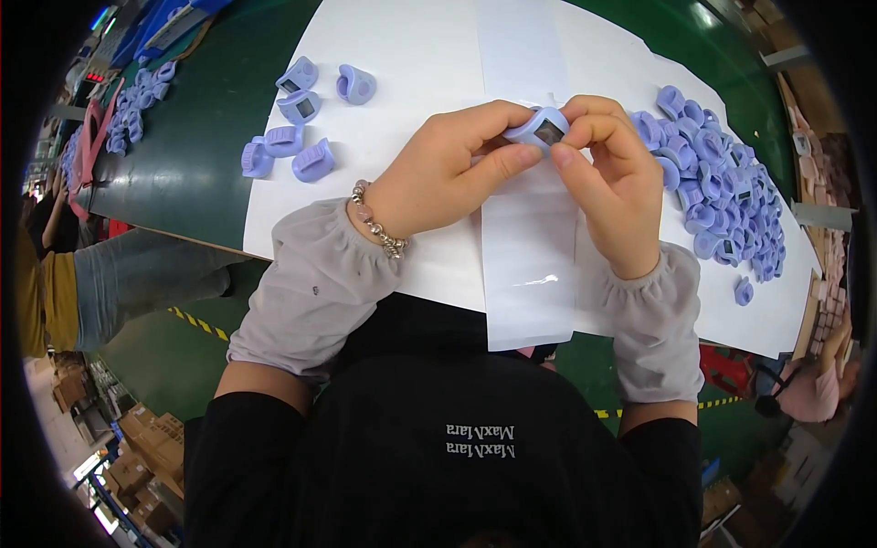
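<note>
Between both hands, over the middle of a white paper sheet (411,55), is a lavender ring-shaped plastic device (550,131) with a small dark screen facing up. My left hand (443,164) pinches its left side with thumb and forefinger. The fingertips of my right hand (617,169) close on its right side, the thumb beside the screen's edge. Several matching devices (300,108) lie spaced apart left of my left hand, some with screens showing. Right of my right hand is a large heap of the same lavender devices (722,183), with a single one (744,291) near its front.
A clear-looking strip (528,256) runs down the paper and over the table's near edge. On the green table (174,173) at left are more lavender pieces (137,100), a pink strap (91,151) and a blue bin (169,32). People stand at left and right; cartons (146,443) are lower left.
</note>
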{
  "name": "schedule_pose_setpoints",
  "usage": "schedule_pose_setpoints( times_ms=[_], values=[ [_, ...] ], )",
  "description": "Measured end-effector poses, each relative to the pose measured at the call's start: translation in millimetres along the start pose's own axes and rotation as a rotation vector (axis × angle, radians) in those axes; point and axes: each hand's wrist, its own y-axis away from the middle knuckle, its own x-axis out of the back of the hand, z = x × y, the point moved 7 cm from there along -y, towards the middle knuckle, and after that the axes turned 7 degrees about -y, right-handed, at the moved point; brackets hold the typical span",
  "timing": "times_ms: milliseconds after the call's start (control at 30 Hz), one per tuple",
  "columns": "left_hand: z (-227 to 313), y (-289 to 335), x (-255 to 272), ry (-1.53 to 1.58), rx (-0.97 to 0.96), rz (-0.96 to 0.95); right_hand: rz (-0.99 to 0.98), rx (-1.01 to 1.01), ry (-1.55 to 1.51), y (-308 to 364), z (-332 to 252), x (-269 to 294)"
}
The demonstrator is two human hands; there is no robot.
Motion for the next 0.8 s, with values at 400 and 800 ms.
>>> schedule_pose_setpoints(
  times_ms=[400, 800],
  values=[
    [0.1, -0.6, 2.4, -0.011, -0.155, 0.133, 0.013, 0.010, -0.024, -0.3, 0.9, 1.1],
    [0.7, -0.5, 2.4, -0.026, -0.151, 0.131, 0.011, 0.004, -0.010, 0.4, 0.6, 0.5]
  ],
)
